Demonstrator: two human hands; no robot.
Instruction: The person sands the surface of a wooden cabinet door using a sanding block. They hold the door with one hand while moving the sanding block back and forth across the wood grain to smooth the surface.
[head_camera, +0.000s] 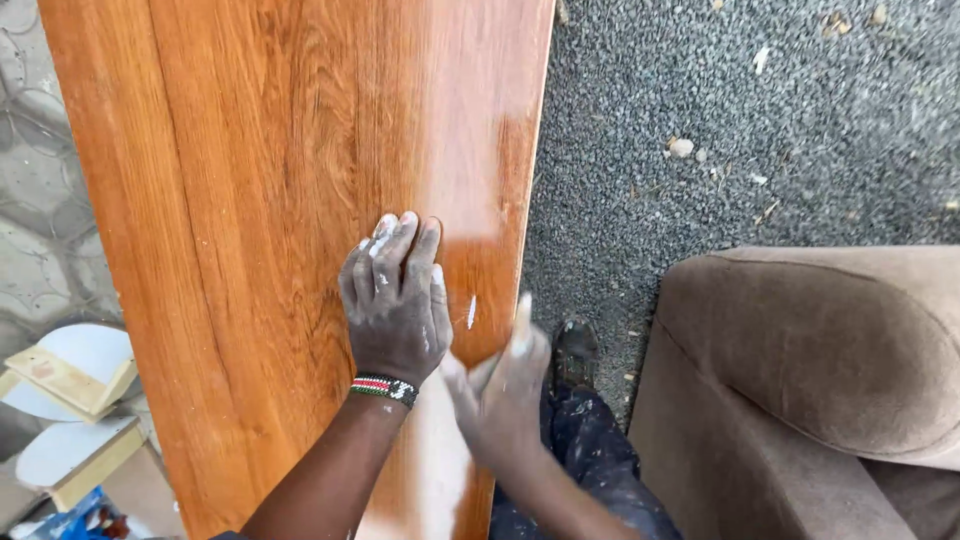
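Two hands are showing in the head view, both at the right half of a long orange-brown board (270, 200) that is running away from the person. The left hand (395, 305) is lying flat on the board, palm down, fingers together and pointing up the board, gripping nothing; white smears are marking its fingers, and a beaded wristband (384, 389) in red, white, green and black is sitting at the wrist. A small white streak (472, 312) is lying on the board just right of that hand. The right hand (505, 385) is blurred, hovering at the board's right edge, just below and right of the left hand; its fingers are looking loosely spread with one pointing up, and whether it is holding anything cannot be told. A pale glare is washing over the board near this edge. Right of the board, dark gravel (740, 130) is covering the ground, and a brown upholstered chair arm (820, 370) is filling the lower right. Between board and chair, a dark paint-flecked trouser leg (590, 460) and shoe (575, 352) are showing. Left of the board, pale wood offcuts (70, 380) are lying on patterned paving.
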